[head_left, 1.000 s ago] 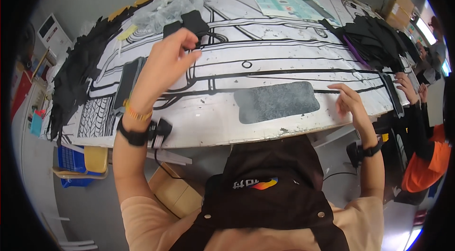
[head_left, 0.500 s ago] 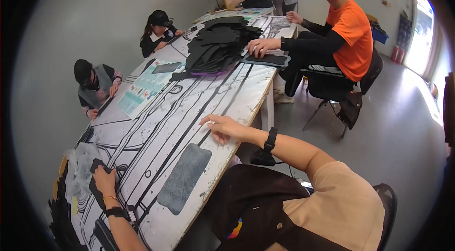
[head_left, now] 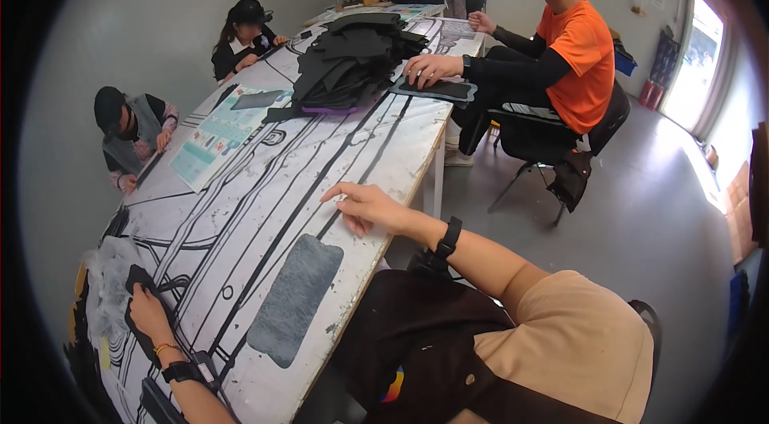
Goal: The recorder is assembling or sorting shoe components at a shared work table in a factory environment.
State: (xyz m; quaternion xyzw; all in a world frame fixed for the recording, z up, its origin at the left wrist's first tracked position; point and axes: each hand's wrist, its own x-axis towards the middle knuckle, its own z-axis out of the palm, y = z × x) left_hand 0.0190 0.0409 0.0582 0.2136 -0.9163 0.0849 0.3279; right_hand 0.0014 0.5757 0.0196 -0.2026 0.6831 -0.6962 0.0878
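Observation:
At the lower left, my left hand (head_left: 149, 313) is closed on a long flat black piece (head_left: 138, 275), one end of which shows past the fingers. It lies beside a crumpled clear plastic bag (head_left: 112, 264). My right hand (head_left: 368, 208) is over the near right part of the white table (head_left: 404, 153), with the index finger stretched out, the others loosely bent and nothing held. Just below it on the table lies a grey, fuzzy-looking rectangular pad (head_left: 296, 300) with wavy edges. The tabletop bears black line drawings.
A heap of black flat pieces (head_left: 344, 60) covers the table's middle. Left of it are a printed sheet (head_left: 216, 144) and a small grey pad (head_left: 256, 100). A person in orange (head_left: 581, 40) rests a hand on a black-and-grey pad (head_left: 436, 90). Other people work at the left and far end.
The whole view has shifted, so the table and people sit a little further left and up. Both hands keep much the same pose, and the grey pad stays beside my right hand.

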